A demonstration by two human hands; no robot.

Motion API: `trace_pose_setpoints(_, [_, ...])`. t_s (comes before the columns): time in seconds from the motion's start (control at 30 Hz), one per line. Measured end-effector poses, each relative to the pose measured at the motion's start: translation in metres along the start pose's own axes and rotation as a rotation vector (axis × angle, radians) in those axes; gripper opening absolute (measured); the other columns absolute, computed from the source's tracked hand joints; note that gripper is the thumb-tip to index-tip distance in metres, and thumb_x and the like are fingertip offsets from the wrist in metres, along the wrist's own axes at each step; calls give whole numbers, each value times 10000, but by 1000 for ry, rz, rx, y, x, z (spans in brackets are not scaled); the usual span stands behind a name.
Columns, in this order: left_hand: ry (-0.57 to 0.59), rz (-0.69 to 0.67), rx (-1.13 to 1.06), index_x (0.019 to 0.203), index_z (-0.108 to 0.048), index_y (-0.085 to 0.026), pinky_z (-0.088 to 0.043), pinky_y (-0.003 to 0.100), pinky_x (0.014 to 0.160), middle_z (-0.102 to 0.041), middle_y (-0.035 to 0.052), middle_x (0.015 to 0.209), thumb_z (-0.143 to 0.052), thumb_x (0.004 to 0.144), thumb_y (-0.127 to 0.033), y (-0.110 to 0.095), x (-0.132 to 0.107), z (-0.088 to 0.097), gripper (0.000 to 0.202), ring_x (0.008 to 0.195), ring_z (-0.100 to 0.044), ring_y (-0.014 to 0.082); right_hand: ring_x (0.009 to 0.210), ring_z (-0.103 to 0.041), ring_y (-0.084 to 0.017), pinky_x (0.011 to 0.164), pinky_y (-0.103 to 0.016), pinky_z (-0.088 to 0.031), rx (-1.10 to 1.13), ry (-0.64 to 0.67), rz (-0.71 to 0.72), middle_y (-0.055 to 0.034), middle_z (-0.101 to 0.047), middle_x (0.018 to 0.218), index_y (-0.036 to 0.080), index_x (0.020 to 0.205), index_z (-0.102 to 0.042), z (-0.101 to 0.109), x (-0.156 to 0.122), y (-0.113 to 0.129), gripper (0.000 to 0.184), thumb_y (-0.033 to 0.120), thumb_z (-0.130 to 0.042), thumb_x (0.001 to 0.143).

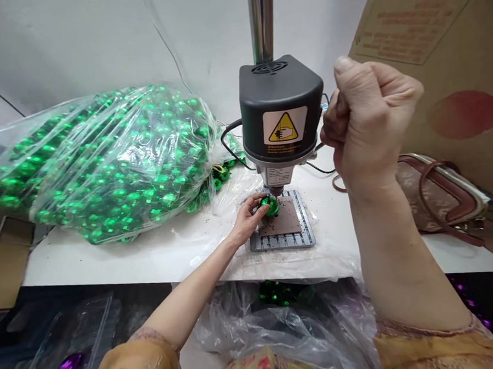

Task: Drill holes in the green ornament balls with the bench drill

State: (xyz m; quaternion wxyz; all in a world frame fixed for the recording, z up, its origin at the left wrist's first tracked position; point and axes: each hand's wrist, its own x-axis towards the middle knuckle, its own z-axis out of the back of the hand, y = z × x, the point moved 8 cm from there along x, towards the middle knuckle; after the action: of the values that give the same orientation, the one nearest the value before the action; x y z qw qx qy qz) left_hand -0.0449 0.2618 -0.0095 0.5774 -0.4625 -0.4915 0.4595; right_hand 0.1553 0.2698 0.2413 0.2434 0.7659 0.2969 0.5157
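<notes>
Right hand (369,112) curls closed beside the drill (277,100); left hand (248,217) grips a ball (269,206), likely positioning it; next move wants steadiness.

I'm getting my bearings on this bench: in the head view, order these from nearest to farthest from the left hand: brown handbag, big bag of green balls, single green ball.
1. Single green ball: in the left hand.
2. Big bag of green balls: to its left.
3. Brown handbag: far right.
</notes>
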Motion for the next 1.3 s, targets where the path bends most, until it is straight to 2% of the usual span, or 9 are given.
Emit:
trace_pose_setpoints(0.2, [30, -24, 66, 1206, -621, -208, -485, 365, 968, -675, 90, 1167, -660, 853, -519, 1, -1, -5, 472, 1098, -623, 224, 328, -271, -48, 322, -250, -156, 34, -9, -28, 72, -322, 383, 208, 460, -403, -1, 0, -2, 410, 224, -627, 804])
trace_pose_setpoints(0.3, [-9, -77, 198, 1143, -668, -210, -446, 399, 1029, -660, 93, 1192, -711, 816, -494, -4, -3, -5, 435, 1145, -601, 249, 334, -270, -56, 328, -265, -164, -3, -8, -33, 63, -313, 388, 216, 456, -385, -1, 1, -3, 434, 229, -612, 826])
trace_pose_setpoints(0.4, [-48, -113, 336, 1128, -689, -222, -388, 456, 1096, -647, 98, 1234, -765, 769, -465, -10, -7, -8, 440, 1295, -512, 305, 339, -265, -71, 340, -285, -173, -36, -7, -28, 52, -305, 404, 224, 460, -363, -1, 1, -4, 450, 230, -597, 844])
trace_pose_setpoints(0.5, [-34, -116, 378, 1165, -674, -225, -346, 487, 1134, -651, 109, 1247, -777, 764, -434, -11, -9, -15, 464, 1421, -388, 335, 345, -260, -76, 336, -289, -178, -75, 1, -18, 47, -303, 418, 230, 466, -346, -1, 1, -3, 464, 264, -617, 842])
trace_pose_setpoints(0.57, [-14, -111, 363, 1192, -658, -227, -348, 488, 1135, -649, 112, 1258, -763, 783, -425, -11, -9, -20, 466, 1410, -409, 331, 350, -263, -68, 335, -283, -183, -94, 8, -17, 49, -303, 420, 225, 467, -344, -1, 1, -3, 471, 277, -627, 841])
trace_pose_setpoints(0.73, [21, -131, 374, 1225, -631, -225, -409, 470, 1076, -645, 112, 1245, -758, 791, -428, -10, -7, -24, 496, 1223, -560, 299, 347, -279, -68, 348, -292, -179, -57, 7, -8, 55, -309, 413, 222, 479, -389, 0, -1, 0, 430, 243, -602, 852])
trace_pose_setpoints(0.9, [21, -170, 401, 1241, -617, -226, -406, 457, 1077, -642, 108, 1233, -744, 806, -438, -11, -7, -23, 501, 1233, -540, 292, 378, -315, -66, 397, -287, -232, -114, -9, 88, 47, -343, 413, 213, 477, -382, 5, -15, 7, 450, 275, -604, 863])
trace_pose_setpoints(1.07, [17, -177, 410, 1232, -626, -230, -407, 452, 1070, -641, 106, 1235, -748, 801, -454, -9, -7, -23, 501, 1234, -532, 295, 357, -275, -78, 410, -312, -195, -107, -120, 192, 54, -307, 390, 213, 466, -316, 15, -38, 12, 478, 242, -604, 847])
trace_pose_setpoints(1.3, [6, -177, 395, 1215, -632, -245, -398, 463, 1087, -639, 95, 1252, -764, 788, -435, -3, -6, -22, 486, 1252, -523, 295, 339, -243, -47, 387, -284, -174, -111, -152, 264, 66, -257, 391, 185, 476, -233, 25, -61, 6, 519, 261, -597, 838])
